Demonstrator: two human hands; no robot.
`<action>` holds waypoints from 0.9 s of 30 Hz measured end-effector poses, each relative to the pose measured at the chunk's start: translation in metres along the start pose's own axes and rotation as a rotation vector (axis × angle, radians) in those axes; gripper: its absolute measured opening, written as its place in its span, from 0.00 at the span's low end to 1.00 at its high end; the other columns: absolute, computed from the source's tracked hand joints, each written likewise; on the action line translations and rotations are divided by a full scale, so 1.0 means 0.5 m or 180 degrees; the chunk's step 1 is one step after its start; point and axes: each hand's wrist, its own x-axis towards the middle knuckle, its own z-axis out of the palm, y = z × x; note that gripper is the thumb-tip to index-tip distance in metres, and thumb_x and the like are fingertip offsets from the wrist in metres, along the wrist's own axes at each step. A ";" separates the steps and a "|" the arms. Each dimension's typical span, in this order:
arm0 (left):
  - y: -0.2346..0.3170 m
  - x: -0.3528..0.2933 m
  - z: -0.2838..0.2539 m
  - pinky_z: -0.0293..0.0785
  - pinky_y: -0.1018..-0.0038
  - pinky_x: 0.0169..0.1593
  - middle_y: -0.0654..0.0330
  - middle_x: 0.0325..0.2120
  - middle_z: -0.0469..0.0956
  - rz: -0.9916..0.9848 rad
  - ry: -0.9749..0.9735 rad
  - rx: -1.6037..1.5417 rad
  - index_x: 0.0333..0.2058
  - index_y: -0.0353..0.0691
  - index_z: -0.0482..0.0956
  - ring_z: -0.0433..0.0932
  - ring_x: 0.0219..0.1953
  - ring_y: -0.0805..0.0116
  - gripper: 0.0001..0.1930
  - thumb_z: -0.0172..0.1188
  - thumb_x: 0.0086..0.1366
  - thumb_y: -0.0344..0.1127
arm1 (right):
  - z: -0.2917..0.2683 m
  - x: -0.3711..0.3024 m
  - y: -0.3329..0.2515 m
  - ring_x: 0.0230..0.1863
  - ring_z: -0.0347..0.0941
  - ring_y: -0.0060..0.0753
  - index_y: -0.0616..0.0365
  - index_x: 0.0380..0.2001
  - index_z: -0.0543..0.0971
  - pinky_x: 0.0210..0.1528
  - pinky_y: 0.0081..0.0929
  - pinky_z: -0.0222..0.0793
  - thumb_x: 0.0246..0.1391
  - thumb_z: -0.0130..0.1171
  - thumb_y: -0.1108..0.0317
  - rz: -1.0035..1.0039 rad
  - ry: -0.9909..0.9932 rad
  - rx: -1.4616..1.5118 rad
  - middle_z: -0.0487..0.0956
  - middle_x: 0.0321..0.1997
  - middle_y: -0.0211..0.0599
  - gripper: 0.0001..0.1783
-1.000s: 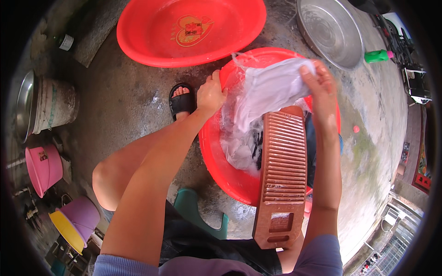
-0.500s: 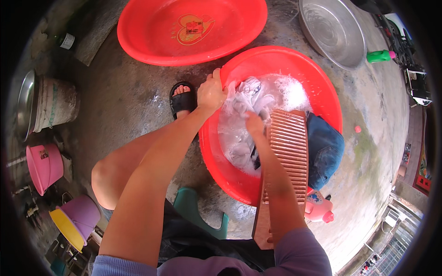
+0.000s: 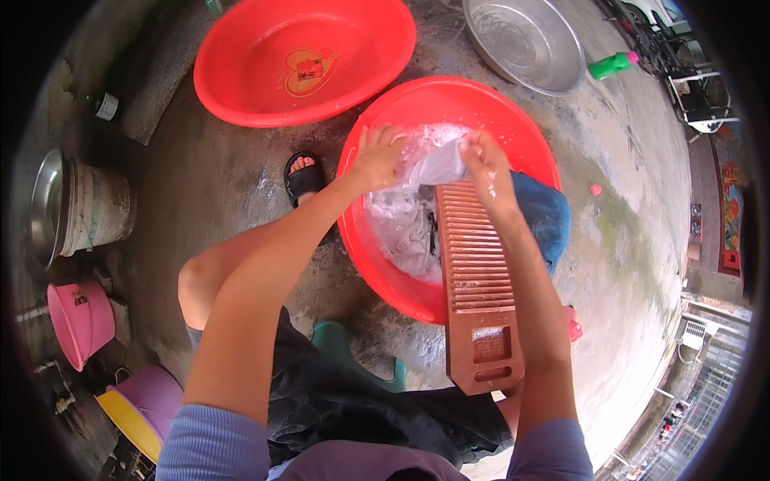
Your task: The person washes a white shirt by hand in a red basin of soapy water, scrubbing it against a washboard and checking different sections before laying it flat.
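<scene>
Inside the red tub (image 3: 377, 276), pale wet laundry (image 3: 405, 240) lies in soapy water. My right hand (image 3: 485, 160) is closed on one end of a light grey wet cloth (image 3: 441, 165), lifted just above the suds at the top of the washboard. To its left, my left hand (image 3: 378, 159) has its fingers stretched out near the cloth's other end; whether it touches the cloth I cannot tell. The brown ridged washboard (image 3: 480, 264) leans into the tub, its slotted end toward my lap. Blue denim fabric (image 3: 545, 216) hangs over the tub's right rim, partly behind my right forearm.
Another red basin (image 3: 241, 72) and a metal basin (image 3: 533, 48) stand beyond the tub. A green bottle (image 3: 612, 66) lies at the far right. On the left are a bucket (image 3: 100, 204) and a pink pail (image 3: 80, 321). A green stool (image 3: 333, 341) is beneath me.
My right hand has moved up and right, lifting the grey cloth from the water. My left hand has come off the tub's rim toward the cloth. The washboard's lower end shows more.
</scene>
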 end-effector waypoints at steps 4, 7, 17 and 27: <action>0.137 0.022 -0.140 0.58 0.67 0.54 0.51 0.48 0.65 0.0267 -0.0222 -0.3256 0.54 0.36 0.56 0.64 0.51 0.54 0.36 0.62 0.46 0.36 | -0.071 -0.010 -0.252 0.20 0.58 0.13 0.60 0.29 0.69 0.22 0.17 0.55 0.53 0.49 0.68 -0.0692 0.0418 -0.0525 0.67 0.16 0.21 0.06; 0.209 0.043 -0.289 0.62 0.70 0.51 0.53 0.42 0.69 0.0160 0.0001 -0.3501 0.50 0.34 0.61 0.69 0.46 0.62 0.28 0.59 0.50 0.34 | -0.121 -0.041 -0.400 0.19 0.59 0.15 0.60 0.29 0.69 0.21 0.18 0.55 0.53 0.49 0.67 -0.1320 0.0661 -0.0912 0.68 0.16 0.21 0.07; 0.295 0.051 -0.414 0.69 0.76 0.40 0.60 0.33 0.76 0.0547 -0.0344 -0.3273 0.33 0.33 0.74 0.74 0.37 0.74 0.11 0.58 0.55 0.34 | -0.232 -0.155 -0.640 0.21 0.63 0.13 0.52 0.28 0.69 0.19 0.13 0.57 0.53 0.46 0.67 -0.1544 0.1338 -0.0079 0.69 0.21 0.22 0.04; 0.221 0.105 -0.377 0.70 0.76 0.38 0.63 0.30 0.70 -0.0881 -0.0342 -0.4542 0.34 0.42 0.64 0.71 0.33 0.75 0.08 0.48 0.60 0.38 | -0.474 -0.172 -0.532 0.36 0.65 0.15 0.53 0.33 0.71 0.41 0.19 0.58 0.52 0.50 0.54 -0.0801 0.1028 -0.0619 0.71 0.34 0.23 0.14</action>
